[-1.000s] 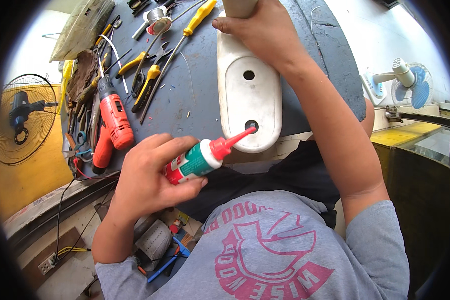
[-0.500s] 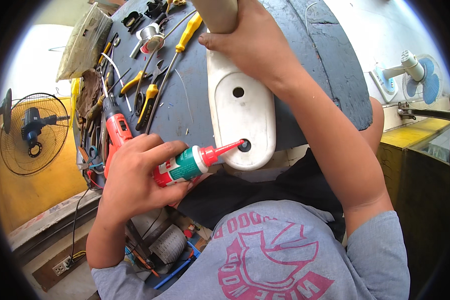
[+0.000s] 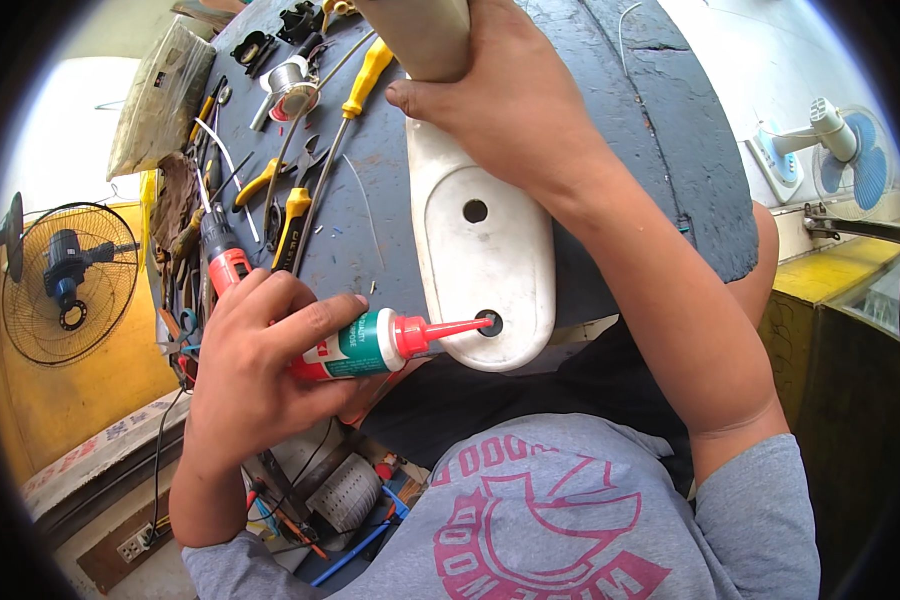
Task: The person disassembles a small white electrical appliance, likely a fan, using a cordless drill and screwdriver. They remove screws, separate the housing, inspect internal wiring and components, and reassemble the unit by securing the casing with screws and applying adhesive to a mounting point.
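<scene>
My left hand (image 3: pixel 250 365) is closed around a red, white and green squeeze bottle (image 3: pixel 365 345), which lies nearly level. The bottle's long red nozzle tip meets the lower of two round holes in a dirty white plastic stand (image 3: pixel 485 265) with a rounded end. Whether any liquid comes out cannot be made out. At the top, my right hand (image 3: pixel 520 105) grips the stand's thick beige neck (image 3: pixel 420 38), thumb on the near side. The stand's rounded end juts past the near edge of the dark table, over my lap.
On the grey table (image 3: pixel 610 120) to the left lie a yellow-handled screwdriver (image 3: pixel 370 75), pliers (image 3: pixel 292 215), a solder spool (image 3: pixel 292 82) and a red power drill (image 3: pixel 228 262). A black fan (image 3: pixel 67 270) stands at far left, a blue-bladed fan (image 3: pixel 855 165) at far right.
The stand's rounded end has moved slightly lower in view, toward me. The bottle is more level, its nozzle still at the lower hole. Both hands keep their holds.
</scene>
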Available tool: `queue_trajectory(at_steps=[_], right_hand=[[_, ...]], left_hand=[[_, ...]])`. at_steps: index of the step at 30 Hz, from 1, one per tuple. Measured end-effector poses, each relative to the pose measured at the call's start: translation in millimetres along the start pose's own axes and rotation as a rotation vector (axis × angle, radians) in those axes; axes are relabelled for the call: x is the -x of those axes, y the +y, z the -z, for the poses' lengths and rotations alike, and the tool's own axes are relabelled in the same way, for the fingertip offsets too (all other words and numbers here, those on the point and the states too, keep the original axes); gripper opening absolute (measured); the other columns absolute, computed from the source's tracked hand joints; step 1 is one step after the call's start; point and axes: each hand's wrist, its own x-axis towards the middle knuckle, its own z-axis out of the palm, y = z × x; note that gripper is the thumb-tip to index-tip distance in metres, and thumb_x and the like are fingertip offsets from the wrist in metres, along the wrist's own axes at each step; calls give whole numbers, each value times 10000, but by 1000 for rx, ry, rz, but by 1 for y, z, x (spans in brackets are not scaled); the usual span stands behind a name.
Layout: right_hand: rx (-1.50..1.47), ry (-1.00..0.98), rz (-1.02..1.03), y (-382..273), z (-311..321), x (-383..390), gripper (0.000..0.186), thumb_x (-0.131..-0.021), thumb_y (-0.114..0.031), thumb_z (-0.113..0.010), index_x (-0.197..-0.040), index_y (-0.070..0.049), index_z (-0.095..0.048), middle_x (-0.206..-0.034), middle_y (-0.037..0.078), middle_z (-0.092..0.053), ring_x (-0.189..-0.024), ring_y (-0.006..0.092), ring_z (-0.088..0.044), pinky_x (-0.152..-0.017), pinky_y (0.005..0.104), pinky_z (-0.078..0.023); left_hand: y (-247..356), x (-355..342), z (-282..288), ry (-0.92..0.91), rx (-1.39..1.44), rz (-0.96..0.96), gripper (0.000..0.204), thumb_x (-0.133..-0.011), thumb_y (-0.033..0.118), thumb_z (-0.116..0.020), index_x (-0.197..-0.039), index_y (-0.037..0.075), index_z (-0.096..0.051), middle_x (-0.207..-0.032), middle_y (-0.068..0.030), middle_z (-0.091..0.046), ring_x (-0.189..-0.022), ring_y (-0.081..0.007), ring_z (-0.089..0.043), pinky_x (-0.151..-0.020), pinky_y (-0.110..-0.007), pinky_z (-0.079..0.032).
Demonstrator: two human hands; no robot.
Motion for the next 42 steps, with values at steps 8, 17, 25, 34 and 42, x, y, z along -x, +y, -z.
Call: queue_trajectory(at_steps=[8, 17, 25, 34, 42], right_hand=[[-38, -56, -16, -1, 5, -1, 766, -871, -145, -825, -1517, 53, -466, -1347, 291, -642, -1286, 441, -640, -1118, 508, -513], [-13, -29, -26, 1, 4, 1, 778, -875, -142, -820, -1526, 76, -454, -1353, 298, -640, -1290, 445, -639, -1120, 504, -512], [17, 27, 21, 12, -11, -13, 757, -862, -161, -836, -1487, 75, -480, -1340, 299, -642, -1273, 457, -641, -1103, 511, -517], [-39, -40, 7, 7, 2, -5, 689, -862, -170, -841, -1432, 43, -519, -1309, 283, -658, -1250, 454, -651, -1083, 521, -521], [-73, -113, -89, 11, 4, -12, 687, -865, -162, -841, -1434, 47, -517, -1320, 283, -658, -1252, 451, -655, -1086, 522, -523]], left_hand=[[1, 3, -1, 51, 60, -8, 513, -649, 265, -924, -1131, 131, -806, -873, -74, -584, -814, -283, -593, -762, -415, -481], [5, 10, -4, 57, 86, -11, 526, -646, 252, -937, -1142, 131, -806, -865, -76, -580, -804, -285, -596, -761, -418, -476], [12, 18, 0, 52, 75, 29, 541, -643, 232, -932, -1161, 141, -810, -864, -69, -577, -828, -285, -602, -786, -429, -474], [16, 19, -5, 56, 62, 31, 520, -669, 251, -937, -1160, 144, -803, -869, -64, -567, -829, -283, -589, -790, -426, -469], [18, 22, -8, 68, 46, 41, 489, -676, 255, -937, -1129, 139, -794, -864, -66, -563, -826, -287, -586, -784, -434, -461]])
